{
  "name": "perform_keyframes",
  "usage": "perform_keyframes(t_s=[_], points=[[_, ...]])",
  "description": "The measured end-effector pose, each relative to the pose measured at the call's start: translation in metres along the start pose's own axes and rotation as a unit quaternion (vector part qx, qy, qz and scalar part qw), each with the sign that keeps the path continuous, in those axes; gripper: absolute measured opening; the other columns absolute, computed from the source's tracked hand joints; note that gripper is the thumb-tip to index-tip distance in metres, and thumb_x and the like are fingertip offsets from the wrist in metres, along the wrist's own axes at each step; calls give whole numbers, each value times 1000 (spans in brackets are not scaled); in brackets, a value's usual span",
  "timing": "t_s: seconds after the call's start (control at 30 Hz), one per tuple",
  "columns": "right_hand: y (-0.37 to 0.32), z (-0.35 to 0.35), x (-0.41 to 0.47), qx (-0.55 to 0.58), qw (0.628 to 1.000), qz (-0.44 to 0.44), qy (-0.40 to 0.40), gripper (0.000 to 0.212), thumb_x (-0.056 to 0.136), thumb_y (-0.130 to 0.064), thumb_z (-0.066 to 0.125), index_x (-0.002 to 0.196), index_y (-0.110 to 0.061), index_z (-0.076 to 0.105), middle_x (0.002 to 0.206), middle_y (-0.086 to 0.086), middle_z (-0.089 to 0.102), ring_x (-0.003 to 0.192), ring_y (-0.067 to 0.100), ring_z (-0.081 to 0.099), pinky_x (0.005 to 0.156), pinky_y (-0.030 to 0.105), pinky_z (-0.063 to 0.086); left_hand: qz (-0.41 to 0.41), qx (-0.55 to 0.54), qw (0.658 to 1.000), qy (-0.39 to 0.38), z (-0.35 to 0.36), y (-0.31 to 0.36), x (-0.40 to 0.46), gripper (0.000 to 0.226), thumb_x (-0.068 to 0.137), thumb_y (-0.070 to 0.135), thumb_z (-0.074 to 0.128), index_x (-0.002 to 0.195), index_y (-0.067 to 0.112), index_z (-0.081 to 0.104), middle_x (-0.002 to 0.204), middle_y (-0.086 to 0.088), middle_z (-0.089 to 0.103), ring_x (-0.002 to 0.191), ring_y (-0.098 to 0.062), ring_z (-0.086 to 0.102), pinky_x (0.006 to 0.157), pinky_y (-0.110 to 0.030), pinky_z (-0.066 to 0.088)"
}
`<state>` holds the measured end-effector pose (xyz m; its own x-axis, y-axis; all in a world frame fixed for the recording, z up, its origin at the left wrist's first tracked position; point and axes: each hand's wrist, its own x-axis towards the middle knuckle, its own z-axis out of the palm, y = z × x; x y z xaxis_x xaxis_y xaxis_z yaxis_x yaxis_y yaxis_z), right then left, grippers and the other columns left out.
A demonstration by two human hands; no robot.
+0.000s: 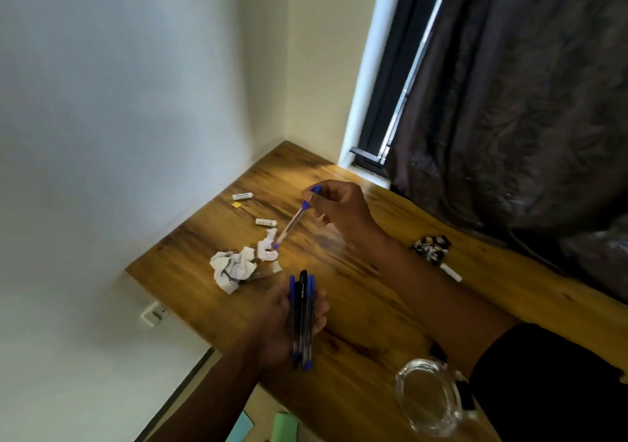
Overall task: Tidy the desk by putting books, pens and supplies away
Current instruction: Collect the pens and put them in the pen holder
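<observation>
My left hand [289, 319] holds a bundle of pens [302, 319], blue and black capped, above the near part of the wooden desk [356, 305]. My right hand [339, 209] pinches a single blue pen [292, 222] by its capped end; the pen slants down to the left, and its tip hangs just over the crumpled white paper [244, 263]. Two small white erasers [243, 196] [266, 222] and a tiny yellow item [235, 205] lie near the desk's far left corner.
A clear glass ashtray [431, 397] sits at the near right edge. A black-and-white wrapper [431, 249] and a small white stick [451, 272] lie by the dark curtain [509, 102]. Green and blue books [282, 428] show below the desk. The wall stands left.
</observation>
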<state>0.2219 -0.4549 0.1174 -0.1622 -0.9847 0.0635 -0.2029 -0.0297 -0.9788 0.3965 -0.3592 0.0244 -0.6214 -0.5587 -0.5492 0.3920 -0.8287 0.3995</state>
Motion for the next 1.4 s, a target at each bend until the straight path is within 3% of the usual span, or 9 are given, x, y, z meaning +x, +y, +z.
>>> perform_keyframes(t_s=[0.2, 0.43, 0.63, 0.8, 0.9, 1.07, 1.17, 1.3, 1.4], points=[[16, -71, -58, -98, 993, 28, -55, 15, 86, -9, 81, 97, -1, 77, 52, -11, 61, 44, -3, 51, 50, 15, 39, -9, -6, 999, -51, 49, -33, 18, 61, 102, 53, 47, 136, 4, 58, 119, -16, 63, 97, -28, 65, 84, -41, 53], [47, -141, -133, -225, 973, 44, -37, 29, 78, -40, 83, 101, -22, 79, 80, -8, 70, 71, 3, 64, 63, 32, 54, -47, 76, 994, -68, 113, -101, 32, 40, 92, 7, 64, 131, 2, 59, 100, -8, 69, 80, -18, 63, 61, -28, 52], [59, -197, -193, -190, 980, 60, 13, 32, 88, -41, 76, 117, -27, 73, 103, -19, 60, 97, -3, 62, 83, 22, 52, -36, 106, 992, -61, 163, -162, 36, 28, 87, 6, 71, 112, 9, 59, 89, -5, 63, 69, -12, 54, 54, -23, 41], [76, -227, -247, -46, 974, 149, 162, 18, 100, -38, 60, 111, -26, 66, 101, -5, 72, 91, 11, 70, 80, 34, 58, 20, 95, 994, -52, 203, -207, 41, 25, 88, 13, 70, 110, 11, 59, 80, -2, 57, 59, -8, 51, 48, -21, 40], [78, -231, -281, 122, 941, 253, 187, 24, 104, -36, 54, 108, -16, 68, 86, 0, 75, 75, 14, 72, 61, 28, 56, 90, 69, 992, -45, 231, -224, 44, 22, 92, 16, 69, 112, 17, 62, 80, -2, 58, 56, -9, 52, 45, -23, 43], [74, -242, -309, 442, 802, 348, 199, 39, 105, -39, 47, 115, -11, 72, 110, 11, 77, 106, 30, 72, 79, 40, 58, 245, 137, 960, 11, 283, -252, 45, 20, 94, 13, 70, 114, 17, 65, 72, -1, 54, 55, -11, 48, 45, -23, 41], [74, -254, -312, 555, 733, 332, 210, 45, 105, -42, 46, 120, -8, 71, 116, 13, 75, 113, 30, 69, 96, 42, 54, 284, 160, 945, 26, 304, -269, 45, 20, 92, 16, 75, 110, 16, 67, 69, 0, 53, 56, -11, 48, 46, -24, 42], [69, -272, -316, 601, 702, 297, 242, 43, 105, -41, 45, 102, -7, 70, 95, 12, 76, 96, 28, 70, 78, 38, 53, 291, 210, 933, 8, 323, -284, 46, 20, 89, 20, 78, 105, 13, 70, 67, -1, 56, 57, -13, 51, 52, -28, 45], [60, -288, -319, 660, 663, 263, 237, 46, 103, -46, 46, 110, -8, 72, 109, 12, 75, 104, 29, 69, 93, 40, 50, 274, 239, 932, -6, 333, -293, 48, 17, 86, 19, 81, 99, 13, 71, 66, -2, 57, 58, -15, 52, 57, -31, 47]])
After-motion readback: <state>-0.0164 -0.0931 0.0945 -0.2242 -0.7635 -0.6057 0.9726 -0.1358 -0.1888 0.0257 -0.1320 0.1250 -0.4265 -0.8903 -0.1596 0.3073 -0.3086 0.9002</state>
